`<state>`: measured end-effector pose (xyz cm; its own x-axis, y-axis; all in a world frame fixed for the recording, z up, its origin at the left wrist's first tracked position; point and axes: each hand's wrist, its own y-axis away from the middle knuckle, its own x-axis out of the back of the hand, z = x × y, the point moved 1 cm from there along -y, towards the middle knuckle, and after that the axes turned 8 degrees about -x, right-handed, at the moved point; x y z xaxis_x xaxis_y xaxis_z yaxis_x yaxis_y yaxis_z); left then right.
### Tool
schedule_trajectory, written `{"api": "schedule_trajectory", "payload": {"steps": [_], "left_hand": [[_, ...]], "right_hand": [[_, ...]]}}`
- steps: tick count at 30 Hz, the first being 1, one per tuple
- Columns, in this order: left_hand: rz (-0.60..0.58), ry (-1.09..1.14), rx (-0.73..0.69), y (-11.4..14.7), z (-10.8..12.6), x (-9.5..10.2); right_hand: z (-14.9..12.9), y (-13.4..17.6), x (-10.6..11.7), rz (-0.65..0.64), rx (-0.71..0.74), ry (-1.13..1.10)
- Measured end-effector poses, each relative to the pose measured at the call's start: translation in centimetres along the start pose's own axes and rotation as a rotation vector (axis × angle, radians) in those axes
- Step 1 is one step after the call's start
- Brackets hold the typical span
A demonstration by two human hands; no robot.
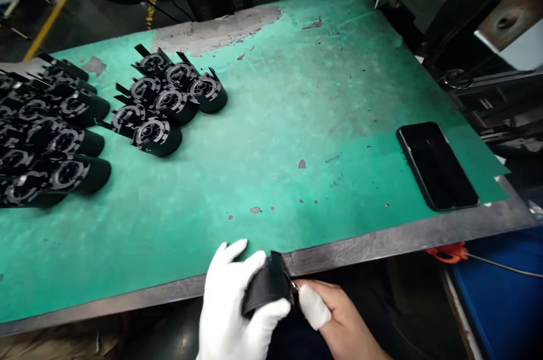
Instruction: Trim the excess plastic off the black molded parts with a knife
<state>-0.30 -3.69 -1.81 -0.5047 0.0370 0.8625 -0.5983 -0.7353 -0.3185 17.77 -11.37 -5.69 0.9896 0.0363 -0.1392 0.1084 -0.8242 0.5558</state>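
My left hand (233, 303), in a white glove, grips a black cylindrical plastic part (268, 286) with a raised tab, at the table's front edge. Its open end faces right, towards my right hand (328, 309). That hand is bare apart from a white cover on the thumb. Between thumb and fingers it pinches a thin metal tool (294, 286), whose tip meets the part's rim; the rest of the tool is hidden. Similar black cylindrical parts (159, 137) stand grouped on the table, open ends up, with more (76, 173) at the far left.
A green mat (263, 168), worn in patches, covers the table, which has a bare metal edge (360, 252). A black phone (439, 165) lies at the right. Orange handles (449, 252) show beside a blue surface (500, 292) below. Machinery (509, 26) stands at the back right.
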Motion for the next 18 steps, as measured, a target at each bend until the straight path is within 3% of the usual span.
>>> {"api": "schedule_trajectory", "payload": {"steps": [9, 18], "left_hand": [[-0.054, 0.084, 0.028, 0.3, -0.5, 0.1], [-0.024, 0.040, 0.065, 0.2, 0.1, 0.2]], "right_hand": [[1.0, -0.5, 0.8, -0.008, -0.048, 0.087], [1.4, 0.1, -0.6, 0.080, -0.028, -0.025]]}}
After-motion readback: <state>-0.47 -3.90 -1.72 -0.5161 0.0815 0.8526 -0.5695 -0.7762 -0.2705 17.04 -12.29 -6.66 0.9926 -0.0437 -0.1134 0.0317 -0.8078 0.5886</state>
